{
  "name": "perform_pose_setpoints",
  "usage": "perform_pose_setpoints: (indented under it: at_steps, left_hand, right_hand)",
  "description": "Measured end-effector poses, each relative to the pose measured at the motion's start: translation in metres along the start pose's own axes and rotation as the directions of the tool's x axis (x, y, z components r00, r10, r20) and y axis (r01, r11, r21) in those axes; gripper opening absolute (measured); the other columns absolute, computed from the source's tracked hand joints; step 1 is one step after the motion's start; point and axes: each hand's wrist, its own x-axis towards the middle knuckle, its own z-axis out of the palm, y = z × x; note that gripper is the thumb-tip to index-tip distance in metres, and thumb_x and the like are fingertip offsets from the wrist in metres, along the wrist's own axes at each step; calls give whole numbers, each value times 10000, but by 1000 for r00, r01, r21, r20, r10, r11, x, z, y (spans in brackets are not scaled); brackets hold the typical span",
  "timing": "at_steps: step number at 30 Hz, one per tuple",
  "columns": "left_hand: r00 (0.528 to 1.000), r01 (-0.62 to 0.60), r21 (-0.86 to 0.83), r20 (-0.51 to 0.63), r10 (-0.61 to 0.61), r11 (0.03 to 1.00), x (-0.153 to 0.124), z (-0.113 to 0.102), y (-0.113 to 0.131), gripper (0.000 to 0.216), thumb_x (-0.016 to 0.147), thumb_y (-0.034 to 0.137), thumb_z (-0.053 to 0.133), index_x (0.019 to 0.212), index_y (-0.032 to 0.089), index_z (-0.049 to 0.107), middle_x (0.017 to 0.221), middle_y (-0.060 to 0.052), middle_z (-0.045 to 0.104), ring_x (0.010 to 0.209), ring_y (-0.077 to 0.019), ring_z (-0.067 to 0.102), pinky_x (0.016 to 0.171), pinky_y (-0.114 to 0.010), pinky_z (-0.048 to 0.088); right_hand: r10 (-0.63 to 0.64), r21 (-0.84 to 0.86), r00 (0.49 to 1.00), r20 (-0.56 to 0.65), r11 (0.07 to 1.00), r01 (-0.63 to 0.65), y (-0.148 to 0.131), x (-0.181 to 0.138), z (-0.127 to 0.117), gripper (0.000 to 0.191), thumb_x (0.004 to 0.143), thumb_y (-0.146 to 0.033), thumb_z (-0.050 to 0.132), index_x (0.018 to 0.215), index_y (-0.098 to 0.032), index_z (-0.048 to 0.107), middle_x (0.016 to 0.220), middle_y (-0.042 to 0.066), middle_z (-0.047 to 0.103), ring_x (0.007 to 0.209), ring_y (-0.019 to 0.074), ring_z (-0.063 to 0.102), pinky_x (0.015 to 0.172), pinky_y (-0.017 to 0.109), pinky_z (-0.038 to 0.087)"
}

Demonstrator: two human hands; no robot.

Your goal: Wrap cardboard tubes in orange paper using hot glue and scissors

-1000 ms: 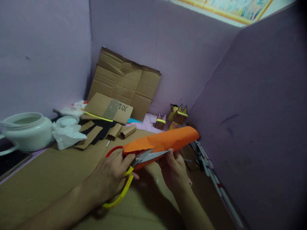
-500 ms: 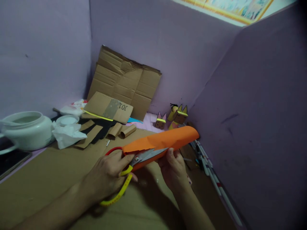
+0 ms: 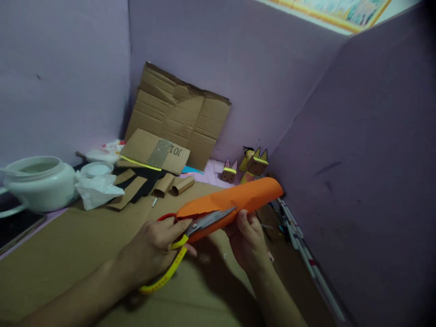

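Our left hand [image 3: 155, 247] is curled around the handles of the scissors [image 3: 211, 221], whose blades look nearly closed; our right hand [image 3: 248, 238] pinches the near edge of the curled orange paper [image 3: 235, 195] between thumb and fingers. From the head view, we have that paper just beyond both hands, above the cardboard sheet [image 3: 85, 254], its long axis running from near left to far right. Our blades point roughly the same way, their tips just beside the right thumb, so our right hand is the nearer to the paper's far end.
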Motion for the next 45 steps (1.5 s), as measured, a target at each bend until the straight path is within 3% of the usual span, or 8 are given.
perform_pose_setpoints:
  at_steps: [5, 16, 25, 30, 37, 45]
  left_hand:
    - [999, 24, 32, 22, -25, 999, -1, -2, 0, 358, 871, 420, 532, 1144, 189, 552, 804, -69, 629, 717, -227, 614, 632, -338, 500]
    - [998, -44, 74, -45, 47, 996, 0, -1, 0, 356, 866, 353, 559, 1164, 158, 559, 743, -62, 629, 662, -214, 612, 587, -309, 503]
    - [998, -32, 42, -46, 34, 999, -1, -1, -2, 335, 868, 374, 552, 1125, 162, 586, 724, -51, 620, 659, -199, 606, 595, -298, 507]
    - [999, 2, -12, -34, -3, 1000, -2, 0, -3, 339, 830, 331, 619, 1131, 178, 596, 755, -37, 639, 685, -188, 619, 619, -285, 509]
    - [995, 98, -184, 28, -94, 978, 1, -3, 6, 465, 738, 142, 706, 1178, 241, 593, 851, 4, 699, 708, -130, 648, 680, -208, 507]
    - [976, 214, -370, 122, -182, 904, 2, -1, 8, 444, 739, 187, 709, 1169, 263, 629, 928, -8, 724, 825, -165, 666, 750, -236, 521]
  right_hand:
    - [4, -38, 1000, -5, 999, -4, 0, 0, 0, 417, 674, -399, 779, 1037, -251, 637, 906, 17, 741, 806, 194, 684, 678, 316, 560]
    - [-9, -16, 1000, 19, 1000, 9, 1, 1, 0, 274, 680, -381, 779, 884, -230, 677, 889, 14, 735, 816, 181, 679, 666, 288, 566]
    - [-15, -37, 999, 51, 999, 16, 3, 1, -4, 265, 723, -379, 744, 938, -245, 669, 934, 22, 729, 857, 198, 673, 702, 325, 563]
    - [-2, -21, 1000, 10, 1000, 3, 1, 0, 1, 262, 675, -386, 781, 867, -245, 673, 877, 0, 733, 824, 177, 672, 681, 291, 559]
    - [-4, -38, 998, -58, 999, 2, -3, -1, 5, 315, 632, -419, 801, 853, -236, 670, 825, -10, 728, 788, 156, 665, 674, 255, 544]
    - [-22, -65, 999, -47, 998, 19, -1, -1, 3, 299, 677, -447, 762, 855, -227, 666, 822, 2, 732, 792, 166, 668, 700, 265, 540]
